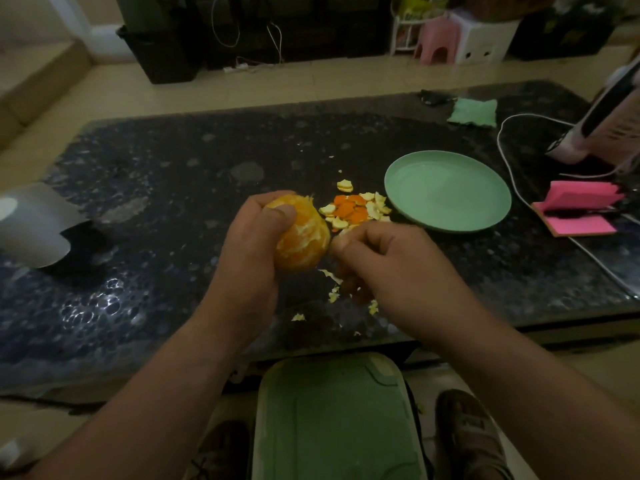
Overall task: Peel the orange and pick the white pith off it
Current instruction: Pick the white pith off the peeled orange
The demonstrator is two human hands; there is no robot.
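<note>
The peel [356, 209] is basically off, so pith [299, 233] is being picked now. The orange [304, 252] is gripped by the curled left hand [249, 251]; the right hand [391, 268] is pinched beside it, on what can't be told. Gentle plucking's needed next.

I see an orange [303, 237] of bright orange flesh streaked whitish, peel scraps [356, 209] orange and pale yellow, a mint-green plate [446, 190], pink sticky notes [578, 213], and a black table [173, 161] speckled with grey, bubble-like spots.

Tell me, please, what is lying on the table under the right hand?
Pale pith bits and orange peel scraps show on the table below the right hand. Whatever lies directly beneath the palm is covered, as is the peel pile's near edge.
</note>
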